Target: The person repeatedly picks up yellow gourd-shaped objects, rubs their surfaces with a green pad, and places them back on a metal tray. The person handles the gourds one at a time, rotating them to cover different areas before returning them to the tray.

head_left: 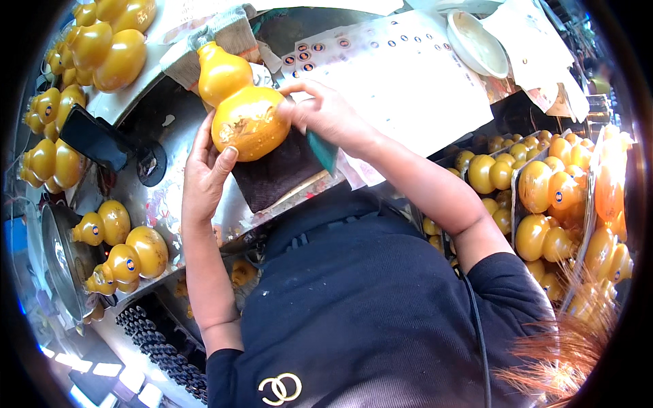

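Closest to me, a dark blue top (367, 306) fills the lower middle of the view, with both bare forearms rising out of it toward the bench. Just beyond, my left hand (204, 173) cups the yellow gourd (245, 109) from below and from the left, fingers curled up against its big lower bulb, thumb pressed on the glossy skin. My right hand (326, 112) is closed against the right side of that same bulb, fingertips touching it, and a teal card-like piece (323, 149) sticks down from under the palm; I cannot tell exactly how it is pinched. The gourd stands neck-up, slightly tilted, over a dark cloth pad (279, 173) lying on the shiny metal bench (163, 122).

To the left, a black phone (95, 139) lies on the bench, with more small yellow gourds (122, 251) beside it and piled further up at the top left. On the right, trays (537, 183) hold many more gourds packed close together. Farther back, a white sheet of round stickers (401, 75) is spread behind the hands, and a white bowl (476, 41) sits beyond it near the top edge.
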A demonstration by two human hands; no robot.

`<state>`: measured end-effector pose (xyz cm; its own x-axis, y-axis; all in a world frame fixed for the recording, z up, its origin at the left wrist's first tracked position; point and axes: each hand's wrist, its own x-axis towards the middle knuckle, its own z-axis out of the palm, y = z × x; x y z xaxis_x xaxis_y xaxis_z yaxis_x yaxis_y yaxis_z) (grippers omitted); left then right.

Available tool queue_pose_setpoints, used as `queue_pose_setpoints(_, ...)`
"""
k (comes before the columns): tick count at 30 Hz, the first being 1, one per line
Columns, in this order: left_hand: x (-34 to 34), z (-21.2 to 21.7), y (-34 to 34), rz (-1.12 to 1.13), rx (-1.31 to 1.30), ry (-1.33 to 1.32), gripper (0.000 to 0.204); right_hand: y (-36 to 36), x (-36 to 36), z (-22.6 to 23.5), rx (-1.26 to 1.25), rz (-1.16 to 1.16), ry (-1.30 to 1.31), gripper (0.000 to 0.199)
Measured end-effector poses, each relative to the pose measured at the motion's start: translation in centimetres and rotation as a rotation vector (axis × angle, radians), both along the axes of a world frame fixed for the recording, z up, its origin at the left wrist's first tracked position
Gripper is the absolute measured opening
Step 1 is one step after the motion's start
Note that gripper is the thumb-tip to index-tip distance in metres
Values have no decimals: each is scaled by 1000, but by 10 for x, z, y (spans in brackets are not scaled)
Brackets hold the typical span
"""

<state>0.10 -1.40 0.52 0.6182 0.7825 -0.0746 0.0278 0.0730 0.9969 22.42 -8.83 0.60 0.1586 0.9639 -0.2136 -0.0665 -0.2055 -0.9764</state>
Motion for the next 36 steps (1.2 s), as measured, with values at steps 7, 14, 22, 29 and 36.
queue_pose_setpoints(7, 8, 4, -6, -2, 74, 50, 81, -46, -18, 24, 281, -179, -109, 20)
queue_pose_setpoints(14, 7, 8, -5, -50, 52, 115, 76, -39, -39, 11, 563, -139, -468, 22)
queue_pose_setpoints(22, 5, 3, -2, -60, 89, 121, 73, -48, -17, -11, 207, -217, 20, 19)
queue_pose_setpoints(29, 8, -1, 4, 127, 113, 9, 81, -26, 19, 14, 59, -276, 531, 29)
queue_pose_setpoints(36, 26, 9, -5, 132, -11, 38, 89, 18, 13, 20, -53, 146, -455, 75)
